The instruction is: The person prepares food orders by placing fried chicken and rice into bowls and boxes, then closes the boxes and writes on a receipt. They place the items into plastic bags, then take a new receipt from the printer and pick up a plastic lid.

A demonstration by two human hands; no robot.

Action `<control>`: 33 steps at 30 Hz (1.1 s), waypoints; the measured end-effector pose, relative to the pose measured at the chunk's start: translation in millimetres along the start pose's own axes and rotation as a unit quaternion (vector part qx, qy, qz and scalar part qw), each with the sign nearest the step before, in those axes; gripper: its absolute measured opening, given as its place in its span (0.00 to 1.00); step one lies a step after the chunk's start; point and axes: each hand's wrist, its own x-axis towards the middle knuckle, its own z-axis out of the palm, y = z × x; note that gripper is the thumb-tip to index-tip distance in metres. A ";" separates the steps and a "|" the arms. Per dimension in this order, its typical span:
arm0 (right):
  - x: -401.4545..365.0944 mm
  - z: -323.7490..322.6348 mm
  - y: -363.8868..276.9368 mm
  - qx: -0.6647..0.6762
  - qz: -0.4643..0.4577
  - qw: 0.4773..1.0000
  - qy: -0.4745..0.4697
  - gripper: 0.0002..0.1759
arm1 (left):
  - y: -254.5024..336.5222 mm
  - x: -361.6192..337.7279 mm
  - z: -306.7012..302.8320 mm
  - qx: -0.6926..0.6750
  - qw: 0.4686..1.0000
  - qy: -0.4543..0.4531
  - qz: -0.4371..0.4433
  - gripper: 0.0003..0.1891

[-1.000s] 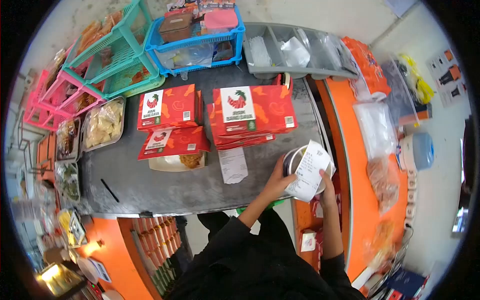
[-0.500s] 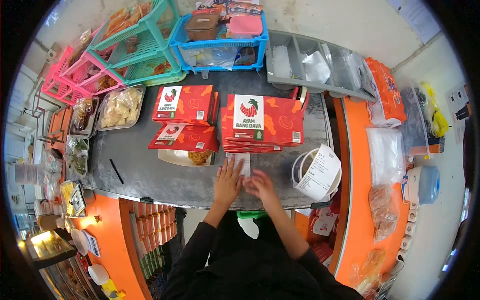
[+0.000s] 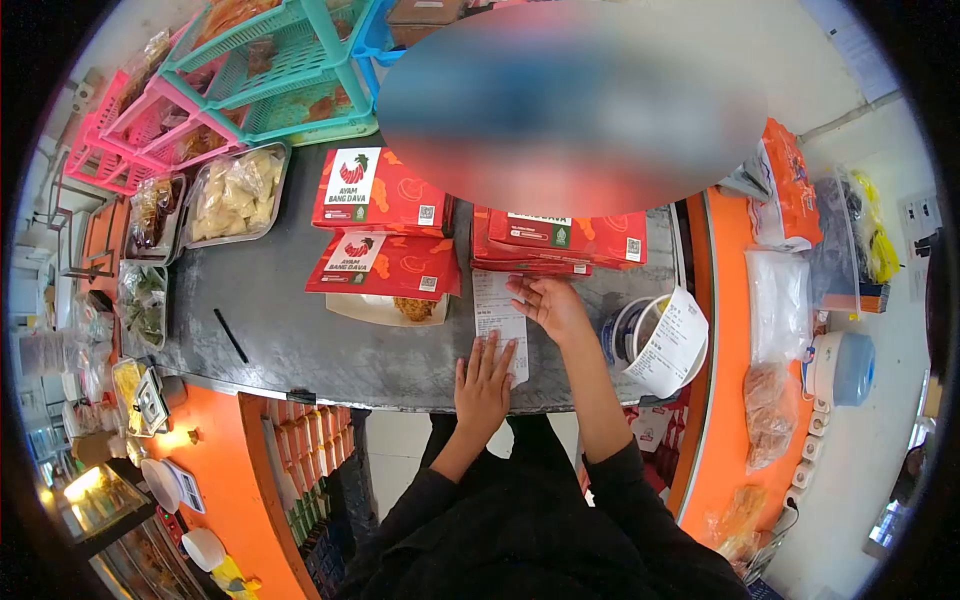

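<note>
A printed receipt [image 3: 498, 308] lies on the dark counter in front of the stacked red boxes. My left hand [image 3: 483, 390] rests flat over its lower part, fingers stretched out. Near the receipt's upper right edge is my right hand [image 3: 552, 310], its fingers loosely bent and apart, holding nothing visible. Behind the receipt stands a stack of red food boxes [image 3: 560, 240], its top partly blurred out. To the left, a raised-lid red box [image 3: 385, 262] shows a piece of fried chicken [image 3: 414, 308] inside.
Paper bowls [image 3: 640, 325] with another long receipt [image 3: 672, 340] stand at the right. Further left are a black stick [image 3: 231, 335], a tray of pale pieces [image 3: 237, 195] and turquoise racks [image 3: 290, 85]. A large blur hides the back of the counter.
The view has shifted. My right hand has moved forward to the receipt's upper part; my left hand has slid nearer the counter's front edge. More of the receipt shows now.
</note>
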 end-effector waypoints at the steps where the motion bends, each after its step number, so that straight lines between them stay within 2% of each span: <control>1: -3.7 2.3 1.6 -0.041 -0.008 0.999 0.027 0.15 | 0.6 -1.6 -1.6 -0.012 1.000 0.005 -0.003 0.26; 3: -9.4 2.5 6.4 -0.083 -0.017 0.995 0.055 0.15 | -0.7 -0.1 -4.6 -0.024 1.000 -0.002 -0.004 0.26; 5: -16.5 -10.4 24.1 -0.309 -0.149 0.933 0.111 0.15 | -3.1 3.7 -8.5 -0.035 0.999 -0.008 -0.005 0.25; 6: -21.0 -14.7 29.8 -0.484 -0.295 0.820 0.085 0.17 | -3.4 4.6 -10.1 -0.041 0.999 -0.013 -0.005 0.25; 7: -24.7 -19.3 34.6 -0.485 -0.292 0.820 0.087 0.17 | -3.7 4.3 -10.5 -0.047 0.999 -0.017 -0.006 0.25; 9: -34.2 -18.1 43.5 -0.684 -0.428 0.588 0.063 0.21 | -6.2 -0.8 -10.2 -0.056 0.998 -0.016 0.001 0.25; 11: -36.4 -15.3 46.9 -0.711 -0.395 0.579 0.054 0.24 | -7.4 0.3 -8.6 -0.062 0.998 -0.009 0.008 0.25; 13: -34.3 -20.1 54.1 -0.779 -0.370 0.503 0.062 0.29 | -9.1 -1.1 -8.2 -0.067 0.998 -0.010 0.018 0.25; 17: -35.0 -29.4 60.7 -0.775 -0.377 0.500 0.079 0.29 | -19.3 -6.2 -13.7 -0.128 0.991 -0.013 0.034 0.23; 19: -55.5 -41.6 71.5 -0.713 -0.380 0.588 0.046 0.28 | -30.2 -7.3 -18.3 -0.192 0.980 -0.018 0.051 0.22; 21: -97.1 -66.3 83.9 -0.677 -0.368 0.637 0.000 0.22 | -31.7 -10.9 -28.4 -0.191 0.979 -0.035 0.061 0.22; 22: -129.6 -67.3 75.5 -0.670 -0.303 0.678 -0.001 0.18 | -26.3 -10.0 -31.7 -0.164 0.983 -0.040 0.066 0.22; 23: -163.7 -67.0 69.1 -0.651 -0.239 0.720 -0.007 0.15 | -13.4 -5.1 -24.7 -0.178 0.976 -0.052 0.111 0.22; 24: -184.5 -87.5 78.9 -0.630 -0.238 0.736 0.057 0.13 | 0.1 -1.3 -19.0 -0.372 0.918 -0.129 0.034 0.24; 25: -200.5 -108.2 85.0 -0.605 -0.239 0.750 0.116 0.11 | 15.8 5.0 -13.6 -0.537 0.815 -0.212 -0.054 0.27; 26: -216.7 -123.9 82.6 -0.598 -0.249 0.747 0.150 0.11 | 35.3 12.6 -3.7 -0.656 0.693 -0.283 -0.095 0.34; 27: -231.4 -139.6 79.5 -0.512 -0.255 0.783 0.246 0.11 | 54.1 21.4 2.7 -0.651 0.691 -0.307 -0.070 0.34; 28: -241.7 -154.2 78.4 -0.413 -0.262 0.805 0.336 0.11 | 71.7 29.8 10.7 -0.703 0.617 -0.330 -0.127 0.36; 29: -247.9 -171.3 73.6 -0.398 -0.276 0.795 0.366 0.11 | 94.0 37.0 20.3 -0.742 0.538 -0.353 -0.189 0.37; 31: -259.5 -208.9 57.9 -0.322 -0.359 0.756 0.443 0.12 | 110.2 46.9 59.2 -0.704 0.639 -0.299 -0.076 0.31; 32: -272.2 -215.1 38.1 -0.332 -0.366 0.749 0.441 0.12 | 115.9 51.5 72.5 -0.669 0.694 -0.266 -0.011 0.28; 33: -282.9 -228.5 22.5 -0.326 -0.373 0.746 0.444 0.12 | 143.8 49.2 52.1 -0.789 0.551 -0.208 -0.176 0.25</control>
